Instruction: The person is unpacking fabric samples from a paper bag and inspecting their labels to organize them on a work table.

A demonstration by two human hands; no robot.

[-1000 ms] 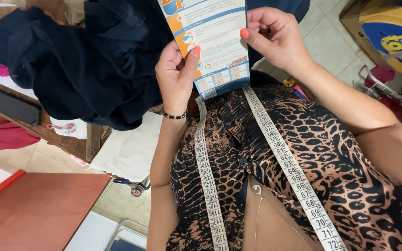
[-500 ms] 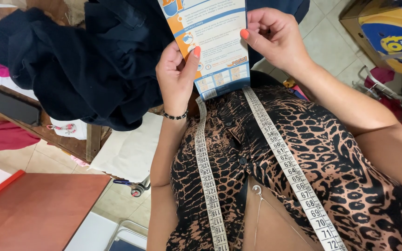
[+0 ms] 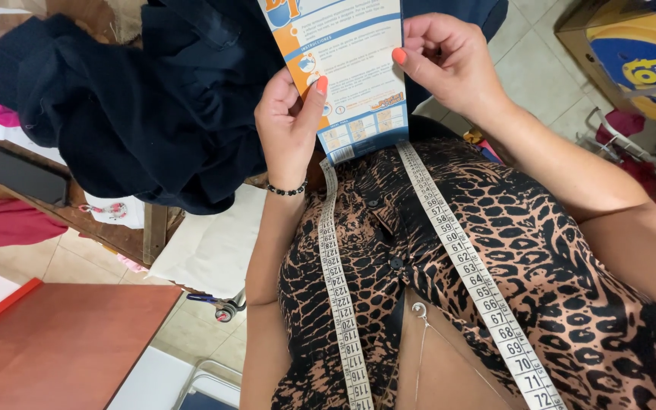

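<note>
I see almost no change from half a second back: both hands hold where they were. My left hand (image 3: 288, 121) keeps its grip closed on the left edge of the card (image 3: 347, 76), thumb pressed flat across its glossy printed face; my right hand (image 3: 449, 64) pinches the right edge. The card is stiff, rectangular, white with orange and blue. Left of the left grip, soft dark cloth (image 3: 130, 106) lies bunched on the wooden desk (image 3: 119, 235). Below both grips hangs a limp tape measure (image 3: 449, 235).

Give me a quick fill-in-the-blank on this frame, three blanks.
1. Both hands, left hand and right hand, hold a printed ____.
2. The measuring tape hangs around the person's ____.
3. The left wrist wears a beaded ____.
Missing words: card; neck; bracelet.
</note>
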